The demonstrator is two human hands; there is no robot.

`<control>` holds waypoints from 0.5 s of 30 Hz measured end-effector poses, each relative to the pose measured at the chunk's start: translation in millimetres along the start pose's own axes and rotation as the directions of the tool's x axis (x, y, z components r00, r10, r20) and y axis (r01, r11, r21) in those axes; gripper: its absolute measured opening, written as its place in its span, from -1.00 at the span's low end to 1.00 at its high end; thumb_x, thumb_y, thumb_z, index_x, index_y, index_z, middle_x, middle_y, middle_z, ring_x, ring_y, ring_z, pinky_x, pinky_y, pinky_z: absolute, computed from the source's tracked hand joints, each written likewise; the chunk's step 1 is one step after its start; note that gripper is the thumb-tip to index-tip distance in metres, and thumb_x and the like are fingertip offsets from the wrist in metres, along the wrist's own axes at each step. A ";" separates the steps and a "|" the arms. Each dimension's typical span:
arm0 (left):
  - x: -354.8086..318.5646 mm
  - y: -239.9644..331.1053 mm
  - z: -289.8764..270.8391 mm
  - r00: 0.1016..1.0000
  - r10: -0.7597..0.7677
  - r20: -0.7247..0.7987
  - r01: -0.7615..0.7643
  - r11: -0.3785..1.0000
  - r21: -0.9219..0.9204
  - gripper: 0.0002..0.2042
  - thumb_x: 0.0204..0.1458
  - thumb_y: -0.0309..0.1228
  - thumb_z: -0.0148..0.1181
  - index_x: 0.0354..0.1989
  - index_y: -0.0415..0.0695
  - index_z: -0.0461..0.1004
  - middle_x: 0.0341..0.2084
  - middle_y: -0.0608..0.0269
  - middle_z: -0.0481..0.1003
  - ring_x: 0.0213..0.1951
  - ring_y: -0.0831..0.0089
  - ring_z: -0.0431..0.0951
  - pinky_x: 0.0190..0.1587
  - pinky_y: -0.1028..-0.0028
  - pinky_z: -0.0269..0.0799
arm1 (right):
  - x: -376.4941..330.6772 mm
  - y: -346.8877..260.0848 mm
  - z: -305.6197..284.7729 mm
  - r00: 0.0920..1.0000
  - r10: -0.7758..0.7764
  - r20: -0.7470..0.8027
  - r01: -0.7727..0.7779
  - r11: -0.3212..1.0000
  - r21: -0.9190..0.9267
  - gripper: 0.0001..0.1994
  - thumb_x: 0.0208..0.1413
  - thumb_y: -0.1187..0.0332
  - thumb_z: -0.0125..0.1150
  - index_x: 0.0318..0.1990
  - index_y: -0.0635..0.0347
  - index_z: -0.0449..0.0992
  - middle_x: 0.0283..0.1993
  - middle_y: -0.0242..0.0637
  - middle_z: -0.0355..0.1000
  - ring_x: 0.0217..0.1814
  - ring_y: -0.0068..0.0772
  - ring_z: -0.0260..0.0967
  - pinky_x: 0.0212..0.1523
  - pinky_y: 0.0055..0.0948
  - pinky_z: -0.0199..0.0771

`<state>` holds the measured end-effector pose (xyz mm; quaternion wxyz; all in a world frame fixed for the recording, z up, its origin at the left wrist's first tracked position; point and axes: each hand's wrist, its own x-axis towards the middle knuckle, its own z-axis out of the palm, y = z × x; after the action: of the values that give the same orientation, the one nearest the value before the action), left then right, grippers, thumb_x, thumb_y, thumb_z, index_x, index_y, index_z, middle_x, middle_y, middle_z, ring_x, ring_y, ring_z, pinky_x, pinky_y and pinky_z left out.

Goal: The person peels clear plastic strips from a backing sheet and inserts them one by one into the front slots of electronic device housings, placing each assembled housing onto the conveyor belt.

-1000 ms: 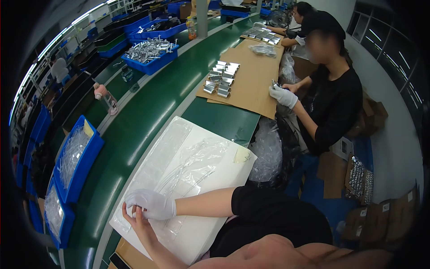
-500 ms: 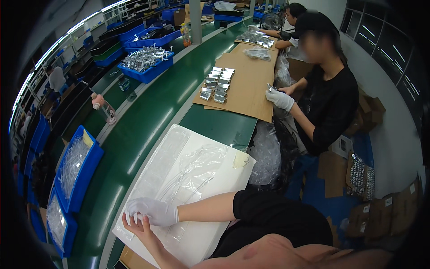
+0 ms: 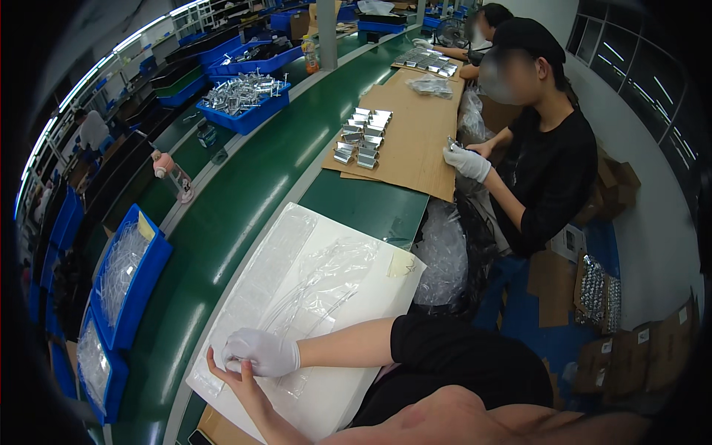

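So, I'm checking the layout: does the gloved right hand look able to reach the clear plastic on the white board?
Probably yes: the clear plastic lies nearby on the white board, its far part uncovered. The gloved right hand is close against the bare left hand, though, and may need freeing.

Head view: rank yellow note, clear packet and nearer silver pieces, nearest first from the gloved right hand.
From the right hand:
1. Yellow note, white sheet's right corner.
2. Nearer silver pieces, cardboard's near left side.
3. Clear packet, toward cardboard's far end.
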<state>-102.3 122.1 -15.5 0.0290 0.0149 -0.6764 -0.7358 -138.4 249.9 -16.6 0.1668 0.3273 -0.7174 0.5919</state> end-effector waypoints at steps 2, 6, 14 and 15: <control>-0.8 -0.9 0.9 0.999 -0.015 0.028 0.015 1.000 -0.007 -0.06 -0.04 -0.02 0.40 0.46 0.12 -0.08 0.32 -0.26 0.09 0.31 -0.14 0.17 0.33 0.01 0.06 | 0.0 1.0 0.7 0.998 -0.059 -0.019 0.057 0.995 -0.084 -0.88 0.06 0.38 0.11 -0.24 0.12 0.45 -0.25 -0.20 0.38 -0.21 -0.11 0.29 -0.06 -0.31 0.33; -3.0 -0.1 3.1 0.997 -0.030 0.072 0.031 0.999 -0.021 -0.03 -0.06 0.01 0.41 0.46 0.12 -0.09 0.32 -0.24 0.09 0.31 -0.14 0.17 0.32 0.01 0.06 | 0.6 0.3 -1.3 0.986 -0.161 -0.053 0.150 0.974 -0.170 -0.88 0.05 0.38 0.13 -0.24 0.11 0.46 -0.29 -0.22 0.37 -0.24 -0.12 0.27 -0.06 -0.31 0.31; 0.9 -12.8 -5.2 0.999 -0.048 0.016 0.048 0.998 -0.039 -0.04 -0.05 -0.01 0.40 0.46 0.11 -0.08 0.31 -0.21 0.12 0.30 -0.12 0.17 0.32 0.02 0.07 | 0.8 -6.7 -1.1 0.997 0.073 0.001 -0.073 0.995 -0.072 -0.69 0.06 0.37 0.20 0.00 0.12 0.46 -0.20 -0.21 0.39 -0.17 -0.15 0.31 0.04 -0.29 0.31; 1.8 -12.8 -6.1 0.999 -0.049 0.013 0.049 0.998 -0.039 -0.04 -0.05 -0.01 0.40 0.46 0.11 -0.08 0.31 -0.21 0.12 0.30 -0.12 0.17 0.32 0.02 0.07 | 2.4 -9.9 -2.1 0.997 0.074 0.003 -0.073 0.995 -0.070 -0.69 0.06 0.37 0.20 0.00 0.12 0.46 -0.20 -0.21 0.39 -0.17 -0.15 0.31 0.04 -0.29 0.31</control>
<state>-104.0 117.0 -28.7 0.0070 0.0264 -0.6616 -0.7494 -133.9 250.4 -7.3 0.1541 0.2964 -0.7497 0.5712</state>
